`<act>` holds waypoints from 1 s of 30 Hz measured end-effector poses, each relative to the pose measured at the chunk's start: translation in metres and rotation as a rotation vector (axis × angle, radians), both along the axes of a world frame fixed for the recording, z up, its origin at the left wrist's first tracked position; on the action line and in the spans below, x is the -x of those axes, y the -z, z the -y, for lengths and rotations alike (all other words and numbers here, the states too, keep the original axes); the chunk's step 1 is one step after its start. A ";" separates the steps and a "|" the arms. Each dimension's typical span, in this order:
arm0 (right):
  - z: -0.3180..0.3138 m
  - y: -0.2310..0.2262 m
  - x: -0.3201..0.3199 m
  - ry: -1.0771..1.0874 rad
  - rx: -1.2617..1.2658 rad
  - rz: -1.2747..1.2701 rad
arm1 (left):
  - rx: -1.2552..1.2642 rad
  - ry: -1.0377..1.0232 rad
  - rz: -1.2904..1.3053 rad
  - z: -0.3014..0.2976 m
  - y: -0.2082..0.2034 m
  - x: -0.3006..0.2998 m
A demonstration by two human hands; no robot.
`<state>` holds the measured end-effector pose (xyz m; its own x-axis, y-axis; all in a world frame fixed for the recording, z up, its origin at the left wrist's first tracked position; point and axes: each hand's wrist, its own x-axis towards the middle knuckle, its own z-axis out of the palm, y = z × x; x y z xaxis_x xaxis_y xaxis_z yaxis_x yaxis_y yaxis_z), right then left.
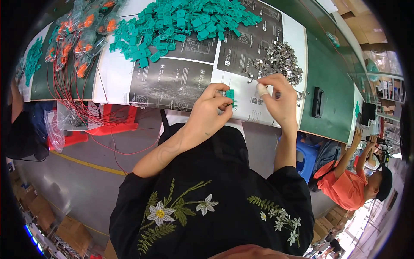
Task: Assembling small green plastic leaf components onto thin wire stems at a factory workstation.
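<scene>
My left hand (209, 107) is closed, its fingertips pinching a small green plastic part (230, 93) just above the paper-covered table edge. To its right, my right hand (279, 97) has thumb and forefinger drawn together, with a pale wrap around the thumb. Whatever may be between those fingertips is too small to make out. A couple of small metal pieces (250, 77) lie just left of them. Beyond the right hand spreads a heap of small silvery metal pieces (282, 60). A large pile of similar green plastic parts (189, 19) lies at the far side.
Clear-and-orange parts with red wires (82, 47) are heaped at the far left, wires hanging over the edge. A black oblong object (318, 102) lies on the green tabletop at right. Below stand a blue stool (305, 157) and a red stool (116, 123). Another person (345, 185) is at right.
</scene>
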<state>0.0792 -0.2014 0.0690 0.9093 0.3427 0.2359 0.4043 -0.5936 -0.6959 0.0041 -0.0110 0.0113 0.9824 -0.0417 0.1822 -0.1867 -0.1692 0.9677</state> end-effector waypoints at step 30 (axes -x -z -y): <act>-0.022 0.020 0.036 -0.015 -0.055 -0.031 | -0.134 -0.140 0.148 0.005 0.006 -0.001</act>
<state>0.0435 -0.1797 0.0487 0.9113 0.3440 0.2263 0.3905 -0.5477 -0.7399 0.0052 -0.0162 0.0053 0.9433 0.0592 0.3265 -0.2904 -0.3289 0.8986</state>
